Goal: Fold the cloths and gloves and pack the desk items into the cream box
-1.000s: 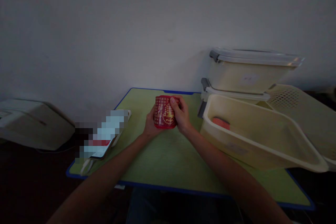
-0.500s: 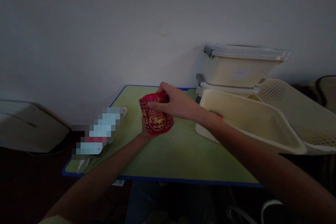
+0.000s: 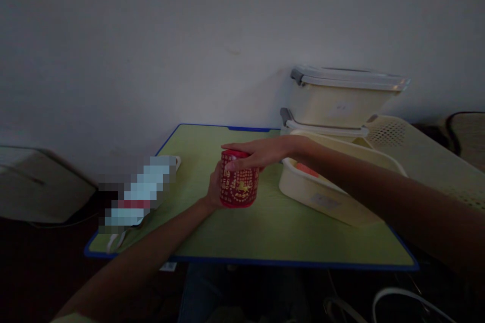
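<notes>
Held above the tabletop is a red cylindrical container (image 3: 239, 184) printed with gold characters and a gold horse. My left hand (image 3: 215, 186) is wrapped around its left and rear side, with the fingertips hidden behind it. From the right, my right hand (image 3: 257, 154) reaches over its top edge, thumb against the front and fingers across the top. The container stands nearly upright between both hands. What its top looks like is mostly covered by my fingers.
A green table (image 3: 212, 237) with a blue rim lies below. On the right, a cream bin (image 3: 337, 207) holds something orange-red (image 3: 306, 169), beside stacked lidded boxes (image 3: 341, 103) and a perforated basket (image 3: 390, 133). A pixelated pale object (image 3: 147, 186) lies at left.
Both hands have brought the container right and slightly lower. It is now more upright and turned, showing large gold characters at its left. My right-hand fingers lie flatter across the top.
</notes>
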A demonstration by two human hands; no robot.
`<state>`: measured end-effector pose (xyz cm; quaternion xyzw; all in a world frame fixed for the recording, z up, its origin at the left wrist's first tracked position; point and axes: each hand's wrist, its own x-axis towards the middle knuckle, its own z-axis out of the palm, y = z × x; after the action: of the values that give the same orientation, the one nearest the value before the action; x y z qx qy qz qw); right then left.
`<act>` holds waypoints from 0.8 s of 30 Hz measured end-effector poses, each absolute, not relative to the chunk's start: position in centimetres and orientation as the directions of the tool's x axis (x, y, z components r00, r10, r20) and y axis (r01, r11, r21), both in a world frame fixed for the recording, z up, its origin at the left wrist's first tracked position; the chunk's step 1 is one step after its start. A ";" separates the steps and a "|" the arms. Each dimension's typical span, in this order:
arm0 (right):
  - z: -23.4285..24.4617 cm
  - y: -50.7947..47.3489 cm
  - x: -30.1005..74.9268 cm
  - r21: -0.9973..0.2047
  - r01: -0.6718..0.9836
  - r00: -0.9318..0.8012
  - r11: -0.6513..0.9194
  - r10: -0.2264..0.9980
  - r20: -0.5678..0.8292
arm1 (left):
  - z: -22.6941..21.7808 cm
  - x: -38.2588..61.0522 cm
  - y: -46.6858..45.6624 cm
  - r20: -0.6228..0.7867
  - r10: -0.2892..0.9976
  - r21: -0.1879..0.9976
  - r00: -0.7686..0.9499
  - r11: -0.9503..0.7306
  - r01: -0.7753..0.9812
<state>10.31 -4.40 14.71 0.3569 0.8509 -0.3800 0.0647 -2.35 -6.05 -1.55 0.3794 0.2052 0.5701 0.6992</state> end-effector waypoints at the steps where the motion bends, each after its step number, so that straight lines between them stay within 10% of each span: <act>1: 14.7 -4.5 10.4 -0.599 0.650 -0.746 0.468 0.545 -0.384 | -1.3 -2.2 -6.3 0.127 0.952 0.761 0.279 0.087 -0.643; 11: 15.4 -5.0 8.9 -0.481 0.570 -0.805 0.666 0.571 -0.163 | -1.0 -2.3 -5.6 0.043 0.979 0.868 0.198 0.061 -0.492; 17: 17.8 -4.0 11.0 -0.584 0.485 -0.772 0.651 0.632 0.063 | -2.1 -2.7 -5.3 0.443 0.893 0.857 -0.079 -0.448 -0.255; 24: 21.3 -4.9 16.6 -0.644 0.548 -0.641 0.533 0.763 0.086 | -2.2 -3.2 -4.8 0.485 0.861 0.874 0.154 -0.474 -0.106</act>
<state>16.61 -4.93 21.31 0.3826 0.8565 -0.2950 -0.1818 -3.19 -4.81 -2.19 0.6343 0.2976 0.5784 0.4177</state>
